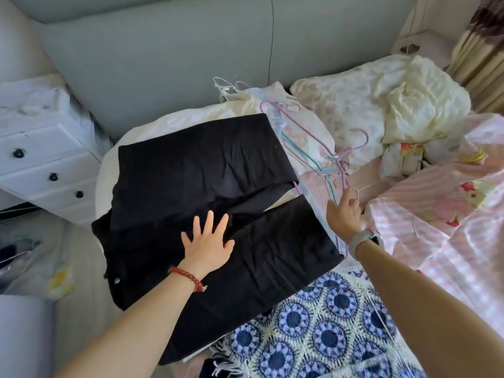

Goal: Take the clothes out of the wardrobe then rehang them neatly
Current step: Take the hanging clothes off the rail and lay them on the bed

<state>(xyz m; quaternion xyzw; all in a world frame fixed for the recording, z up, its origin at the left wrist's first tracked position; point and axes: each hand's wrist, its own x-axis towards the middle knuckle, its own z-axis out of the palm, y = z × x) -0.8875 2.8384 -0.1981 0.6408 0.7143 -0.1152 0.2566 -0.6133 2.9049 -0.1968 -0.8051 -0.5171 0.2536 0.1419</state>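
**One black garment flat on the bed, one hand pressing it, the other at the hangers**

A single black garment (207, 192) lay spread over the bed, folded across its middle so that two broad dark panels showed, one above the other. The left hand (208, 245) rested flat on the lower panel with all five fingers straight and splayed, holding nothing; one red bead bracelet (188, 278) circled that wrist.

The right hand (344, 214) reached to the right of the garment, its forefinger stretched up to touch the tangle of wire hangers (331, 159). Whether the remaining fingers had closed round a hanger could not be told, as the back of the hand hid them. One pale watch (364, 240) sat on that wrist. In the tangle at least two pink-lilac hangers and one teal hanger could be made out; the thin white ones were too knotted together to count.

Behind the hangers lay one crumpled cream cloth (417, 105) on pale floral bedding. A pink striped sheet (441, 214) covered the right side, and one blue-and-white crocheted blanket (321, 331) lay at the near edge, touching the garment's lower hem. To the left stood one white chest of drawers (46, 159) bearing three dark knobs, before a grey padded headboard (163, 50).
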